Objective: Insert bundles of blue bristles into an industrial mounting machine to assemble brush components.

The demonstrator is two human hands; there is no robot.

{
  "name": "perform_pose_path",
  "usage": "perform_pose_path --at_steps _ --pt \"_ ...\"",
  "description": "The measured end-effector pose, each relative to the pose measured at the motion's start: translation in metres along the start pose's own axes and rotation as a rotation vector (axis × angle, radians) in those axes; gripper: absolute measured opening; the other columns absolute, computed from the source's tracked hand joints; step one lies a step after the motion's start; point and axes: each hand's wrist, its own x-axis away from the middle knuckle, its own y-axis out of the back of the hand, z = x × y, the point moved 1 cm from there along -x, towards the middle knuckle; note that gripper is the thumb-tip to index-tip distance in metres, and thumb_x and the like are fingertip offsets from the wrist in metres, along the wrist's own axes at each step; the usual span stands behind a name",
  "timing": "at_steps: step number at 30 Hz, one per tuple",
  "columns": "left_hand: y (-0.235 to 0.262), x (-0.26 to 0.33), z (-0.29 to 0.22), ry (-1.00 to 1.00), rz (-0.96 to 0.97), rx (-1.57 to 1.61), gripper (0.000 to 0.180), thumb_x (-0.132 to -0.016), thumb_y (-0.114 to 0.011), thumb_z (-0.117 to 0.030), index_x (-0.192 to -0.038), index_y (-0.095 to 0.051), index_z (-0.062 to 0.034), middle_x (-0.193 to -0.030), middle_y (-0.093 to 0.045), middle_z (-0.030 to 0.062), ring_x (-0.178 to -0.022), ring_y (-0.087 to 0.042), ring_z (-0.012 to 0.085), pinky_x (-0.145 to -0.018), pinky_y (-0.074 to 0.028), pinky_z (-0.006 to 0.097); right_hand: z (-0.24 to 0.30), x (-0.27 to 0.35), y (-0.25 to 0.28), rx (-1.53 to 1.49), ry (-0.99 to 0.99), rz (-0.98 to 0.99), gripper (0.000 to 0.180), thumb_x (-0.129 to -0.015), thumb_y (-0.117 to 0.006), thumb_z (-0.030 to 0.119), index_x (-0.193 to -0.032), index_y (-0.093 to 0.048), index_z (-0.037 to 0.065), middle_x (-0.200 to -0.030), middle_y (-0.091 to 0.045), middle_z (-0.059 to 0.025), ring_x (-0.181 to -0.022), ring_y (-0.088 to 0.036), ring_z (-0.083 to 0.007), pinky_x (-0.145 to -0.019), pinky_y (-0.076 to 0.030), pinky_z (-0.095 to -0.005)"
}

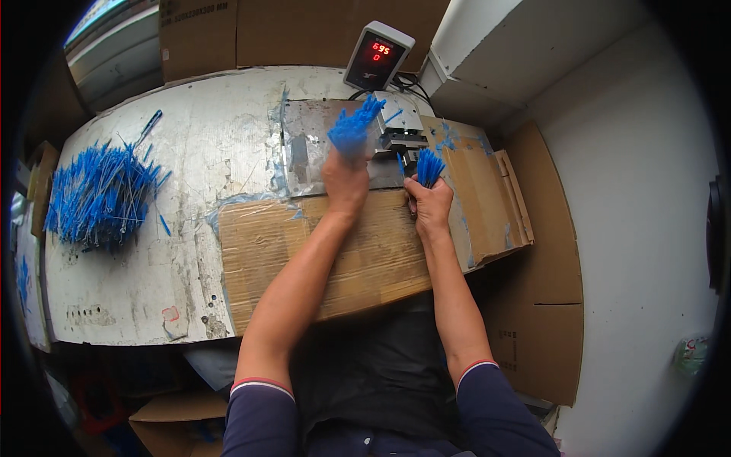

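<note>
The person wore a dark navy shirt [335, 443] with short sleeves. The left sleeve [259, 423] ended in a narrow trim [263, 385] — red at the far edge, white beside it — and the right sleeve [502, 407] had the same striped hem. A small pale button [368, 441] sat at the near edge of the view. Black, creased cloth [365, 373] covered the lap. The forearms [293, 274], left fingers [339, 169] and right fingers [413, 187] were bare.

Up in the upper centre of the frame, a thick bundle of slender blue pieces [352, 128], blurred, gripped low, its ends fanning toward the upper right! Just right and lower, a smaller blue bundle [430, 166], sharper, gripped low too, tips pointing up, slightly splayed.
</note>
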Motion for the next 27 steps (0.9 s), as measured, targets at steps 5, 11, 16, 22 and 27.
perform_pose_path --at_steps 5,11,16,22,27 --pt "-0.002 0.000 0.005 0.020 -0.046 0.029 0.016 -0.101 -0.066 -0.016 -0.096 -0.064 -0.0014 -0.078 -0.071 0.0051 -0.072 -0.070 0.0126 -0.065 -0.055 0.028 -0.004 -0.012 -0.002 -0.006 0.038 -0.069 0.018 -0.079 -0.075 -0.005 -0.088 -0.061 0.002 -0.070 -0.061 -0.0022 -0.047 -0.053 -0.0082 -0.038 -0.036 -0.0235" --pt "0.002 -0.001 0.005 -0.043 -0.021 -0.045 0.012 -0.101 -0.065 -0.014 -0.096 -0.065 -0.0026 -0.079 -0.072 0.0056 -0.074 -0.071 0.0142 -0.066 -0.053 0.031 -0.007 -0.014 -0.005 0.008 0.035 -0.084 0.016 -0.078 -0.074 -0.005 -0.085 -0.062 0.002 -0.069 -0.063 -0.0027 -0.047 -0.054 -0.0083 -0.037 -0.037 -0.0241" --pt "0.005 0.001 -0.014 -0.246 -0.102 -0.273 0.007 -0.097 -0.061 -0.008 -0.104 -0.064 -0.0078 -0.086 -0.070 0.0131 -0.079 -0.070 0.0339 -0.068 -0.052 0.042 -0.006 -0.013 -0.005 -0.011 0.018 -0.099 0.016 -0.079 -0.074 -0.005 -0.087 -0.062 0.002 -0.070 -0.064 -0.0032 -0.047 -0.055 -0.0094 -0.037 -0.038 -0.0241" --pt "0.000 0.004 -0.011 -0.304 0.043 -0.448 0.015 -0.091 -0.057 -0.003 -0.105 -0.062 -0.0084 -0.096 -0.065 0.0165 -0.086 -0.064 0.0423 -0.074 -0.049 0.053 -0.002 -0.003 0.001 -0.187 0.081 -0.078 0.018 -0.087 -0.074 0.012 -0.093 -0.064 -0.001 -0.081 -0.067 -0.0083 -0.064 -0.063 -0.0131 -0.046 -0.048 -0.0252" --pt "-0.006 0.008 -0.005 -0.361 0.221 -0.617 0.014 -0.082 -0.057 0.001 -0.095 -0.059 -0.0053 -0.092 -0.064 0.0183 -0.087 -0.062 0.0399 -0.076 -0.047 0.050 -0.010 -0.001 0.006 -0.238 0.118 -0.079 0.018 -0.089 -0.074 0.012 -0.095 -0.064 -0.002 -0.083 -0.068 -0.0089 -0.063 -0.062 -0.0130 -0.048 -0.049 -0.0248"
